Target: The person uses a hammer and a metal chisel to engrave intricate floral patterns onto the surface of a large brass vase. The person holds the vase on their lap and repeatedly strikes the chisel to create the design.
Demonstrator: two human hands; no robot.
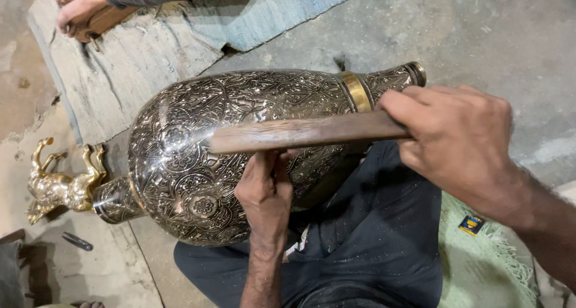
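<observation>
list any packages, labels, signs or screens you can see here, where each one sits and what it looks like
small packet or label: lies flat on the green fringed mat at lower right, below the right hand and beside the dark trouser leg; roughly rectangular, dark blue with a yellow patch; too small to tell more.
No signs or screens in view.

One camera on my head, looking steeply down, close over my lap and my hands, floor around, no second view.
</observation>
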